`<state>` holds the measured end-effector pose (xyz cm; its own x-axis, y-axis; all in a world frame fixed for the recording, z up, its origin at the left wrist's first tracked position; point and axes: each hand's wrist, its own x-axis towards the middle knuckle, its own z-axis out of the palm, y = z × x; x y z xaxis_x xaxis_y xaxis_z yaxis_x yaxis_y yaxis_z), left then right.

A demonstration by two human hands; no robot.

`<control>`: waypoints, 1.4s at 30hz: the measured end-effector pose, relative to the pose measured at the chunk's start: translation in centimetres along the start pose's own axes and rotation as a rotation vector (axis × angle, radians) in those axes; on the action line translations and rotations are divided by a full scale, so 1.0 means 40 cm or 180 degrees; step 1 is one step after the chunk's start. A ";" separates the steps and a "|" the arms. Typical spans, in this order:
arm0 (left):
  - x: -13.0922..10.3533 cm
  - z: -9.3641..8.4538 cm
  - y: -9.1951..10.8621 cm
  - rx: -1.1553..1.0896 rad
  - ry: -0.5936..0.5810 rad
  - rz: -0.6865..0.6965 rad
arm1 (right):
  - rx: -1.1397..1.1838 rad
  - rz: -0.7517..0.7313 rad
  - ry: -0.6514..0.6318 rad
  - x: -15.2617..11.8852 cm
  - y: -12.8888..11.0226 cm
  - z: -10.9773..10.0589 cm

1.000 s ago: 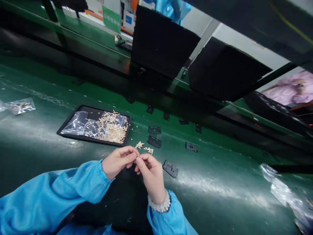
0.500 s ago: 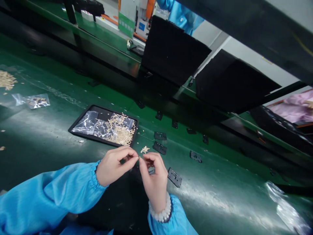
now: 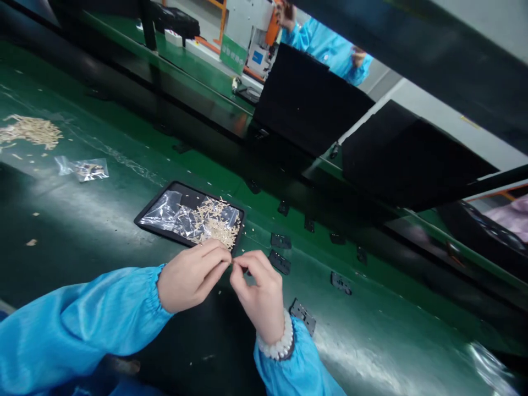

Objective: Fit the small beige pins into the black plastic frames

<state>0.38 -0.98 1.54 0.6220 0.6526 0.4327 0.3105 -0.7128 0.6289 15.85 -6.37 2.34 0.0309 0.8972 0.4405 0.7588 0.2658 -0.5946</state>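
Note:
My left hand (image 3: 196,274) and my right hand (image 3: 259,291) meet fingertip to fingertip just below the black tray (image 3: 159,232). Both are closed in a pinch; whatever lies between the fingertips is too small and hidden to make out. Small beige pieces (image 3: 218,223) and clear plastic bags (image 3: 165,212) lie in the tray. Right of the tray, flat black plates (image 3: 280,262) rest on the green table (image 3: 383,324). Another black plate (image 3: 303,314) is partly covered by my right sleeve.
A pile of beige strips (image 3: 35,131) and a small filled plastic bag (image 3: 91,170) lie at the left. Dark panels (image 3: 309,99) stand beyond the table. Behind them shows a person in blue sleeves (image 3: 325,47). Clear plastic (image 3: 490,366) lies at lower right.
The view has shifted, so the tray and plates appear farther right and lower. My hands stay pinched together and now hide the small beige heap that showed above them.

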 end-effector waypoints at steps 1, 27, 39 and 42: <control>0.002 -0.006 -0.005 -0.0284 0.0008 -0.0259 | 0.0062 0.0098 0.0012 0.015 0.006 0.004; 0.004 -0.016 -0.062 -0.0372 0.0685 -0.0617 | 0.0223 -0.0255 -0.0042 0.066 0.000 0.062; 0.012 -0.007 -0.060 -0.0252 0.0854 -0.0741 | 0.1268 0.1088 0.0260 0.091 0.060 0.082; 0.015 -0.009 -0.084 -0.0315 0.0914 -0.1072 | 0.0308 0.0547 -0.0376 0.122 0.117 0.074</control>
<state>-0.54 1.91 -0.10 0.2690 0.8988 0.3463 0.3826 -0.4296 0.8180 17.61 0.29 -0.31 0.0736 0.9658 0.2487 0.6829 0.1329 -0.7183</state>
